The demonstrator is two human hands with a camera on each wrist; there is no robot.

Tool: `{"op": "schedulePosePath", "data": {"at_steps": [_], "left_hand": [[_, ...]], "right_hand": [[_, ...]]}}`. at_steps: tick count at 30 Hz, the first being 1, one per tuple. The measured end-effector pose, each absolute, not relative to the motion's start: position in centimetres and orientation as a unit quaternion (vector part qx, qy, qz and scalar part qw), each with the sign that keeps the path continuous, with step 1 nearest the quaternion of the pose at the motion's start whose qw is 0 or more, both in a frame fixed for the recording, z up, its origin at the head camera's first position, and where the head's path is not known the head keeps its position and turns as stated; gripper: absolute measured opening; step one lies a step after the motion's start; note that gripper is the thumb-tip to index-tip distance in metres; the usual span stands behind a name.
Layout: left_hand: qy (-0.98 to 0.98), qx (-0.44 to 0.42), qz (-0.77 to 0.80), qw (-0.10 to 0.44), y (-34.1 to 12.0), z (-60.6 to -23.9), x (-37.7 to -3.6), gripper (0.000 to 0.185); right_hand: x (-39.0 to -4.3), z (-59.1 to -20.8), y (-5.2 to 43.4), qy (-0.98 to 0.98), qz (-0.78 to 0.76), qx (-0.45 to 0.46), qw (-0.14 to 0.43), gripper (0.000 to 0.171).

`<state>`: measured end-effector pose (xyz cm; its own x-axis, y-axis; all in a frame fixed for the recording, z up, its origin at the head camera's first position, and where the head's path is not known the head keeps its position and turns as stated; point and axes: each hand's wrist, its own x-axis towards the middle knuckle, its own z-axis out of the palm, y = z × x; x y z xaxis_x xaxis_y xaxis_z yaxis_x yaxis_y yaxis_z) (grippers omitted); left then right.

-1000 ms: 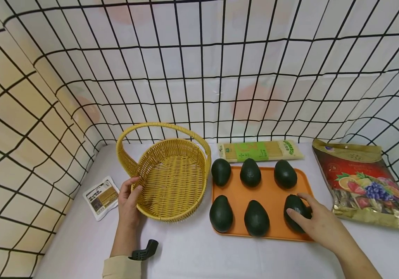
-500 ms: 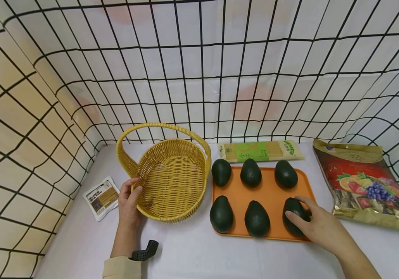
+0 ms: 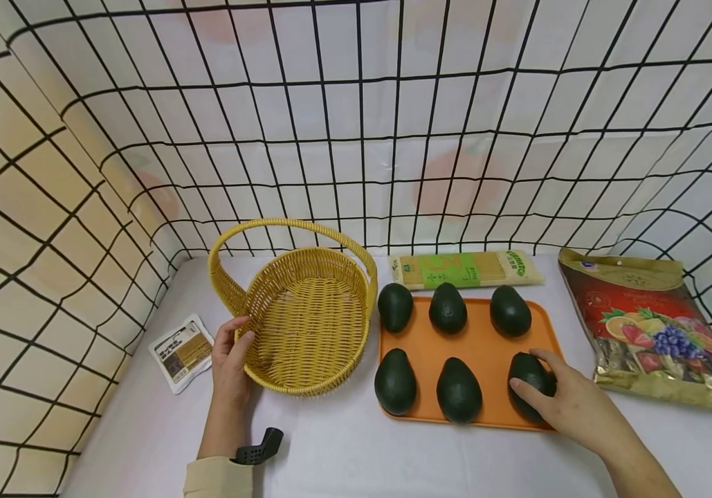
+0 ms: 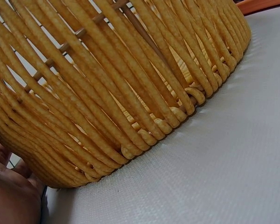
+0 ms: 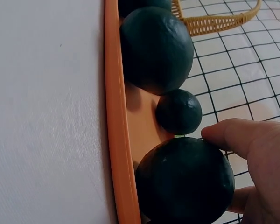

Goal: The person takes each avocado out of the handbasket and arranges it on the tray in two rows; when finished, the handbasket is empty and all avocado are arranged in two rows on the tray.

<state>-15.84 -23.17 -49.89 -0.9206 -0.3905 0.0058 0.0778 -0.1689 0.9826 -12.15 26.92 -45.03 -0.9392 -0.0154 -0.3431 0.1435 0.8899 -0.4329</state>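
My right hand [image 3: 580, 404] holds a dark green avocado [image 3: 528, 389] at the near right corner of an orange tray [image 3: 493, 360], thumb on its near left side and fingers over the far right. The right wrist view shows thumb and fingers at one side of this avocado [image 5: 184, 182], low over the tray. Several more avocados [image 3: 459, 391] lie on the tray in two rows. A yellow woven basket [image 3: 306, 332] with a tall handle stands left of the tray, nothing in it. My left hand [image 3: 229, 360] holds its left side near the handle's base; the left wrist view shows fingers [image 4: 14, 170] against the outer wall.
Behind the tray lies a pack of noodles [image 3: 464, 270]. A red and gold bag [image 3: 654, 328] with fruit pictures is at the right. A small white and brown packet [image 3: 181, 353] lies left of the basket. Black wire grid [image 3: 362, 138] walls surround the white table [image 3: 356, 456].
The avocado under my right hand has shifted slightly toward the tray's near edge, and the hand with it. My left hand and the basket stay in place.
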Motion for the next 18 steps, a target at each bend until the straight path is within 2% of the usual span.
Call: {"op": "schedulePosePath", "data": {"at_steps": [18], "left_hand": [[-0.623, 0.122, -0.756, 0.157, -23.20, -49.85, -15.84, 0.025]], "right_hand": [[-11.77, -44.87, 26.66, 0.960, -0.225, 0.023, 0.167, 0.092]]}}
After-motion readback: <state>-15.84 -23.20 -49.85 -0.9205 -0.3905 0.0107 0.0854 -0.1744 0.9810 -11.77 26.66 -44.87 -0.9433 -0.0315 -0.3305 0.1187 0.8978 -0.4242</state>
